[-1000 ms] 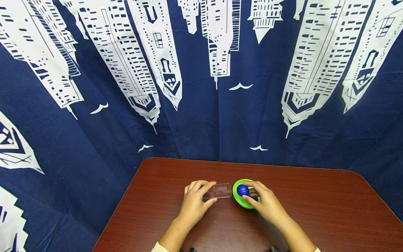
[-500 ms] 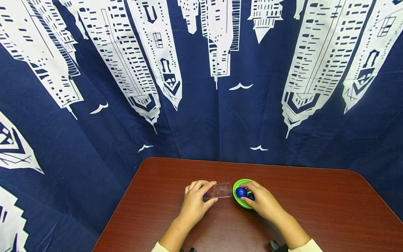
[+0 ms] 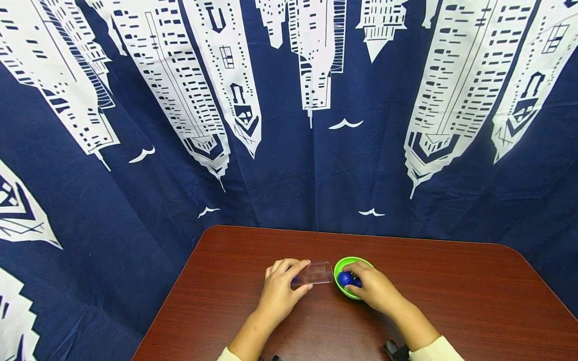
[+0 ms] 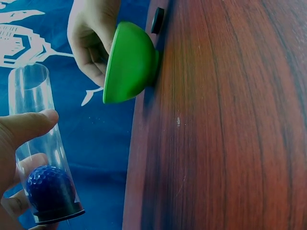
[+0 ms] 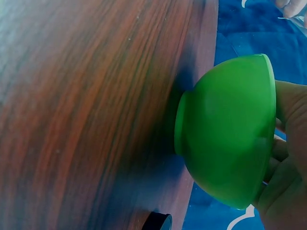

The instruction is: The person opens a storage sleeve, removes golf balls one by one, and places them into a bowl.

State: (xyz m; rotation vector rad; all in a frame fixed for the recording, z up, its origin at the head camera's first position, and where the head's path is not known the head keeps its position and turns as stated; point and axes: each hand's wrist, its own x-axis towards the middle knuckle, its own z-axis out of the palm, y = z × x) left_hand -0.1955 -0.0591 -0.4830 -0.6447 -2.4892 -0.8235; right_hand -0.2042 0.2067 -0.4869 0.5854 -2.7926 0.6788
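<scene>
My left hand [image 3: 282, 283] grips a clear plastic tube [image 3: 318, 273], held nearly level, its mouth toward the bowl. In the left wrist view a blue dimpled golf ball [image 4: 50, 189] lies inside the tube by its dark end cap [image 4: 60, 213]. On the table, a green bowl [image 3: 341, 264] stands upright just right of the tube. My right hand [image 3: 377, 286] reaches into it and pinches a blue golf ball [image 3: 345, 279] between thumb and fingers. Another blue thing [image 3: 357, 282] shows beneath that hand. In the right wrist view, the bowl's wall [image 5: 225, 134] hides the fingertips.
Both hands work over a reddish-brown wooden table [image 3: 253, 245]. Behind it hangs a dark blue cloth [image 3: 280, 190] printed with white buildings. A black device [image 3: 396, 351] sits near the right wrist.
The right hand has moved slightly left and lower in the bowl, and the golf ball at its fingertips has shifted slightly left and toward me. The left hand and tube have stayed still.
</scene>
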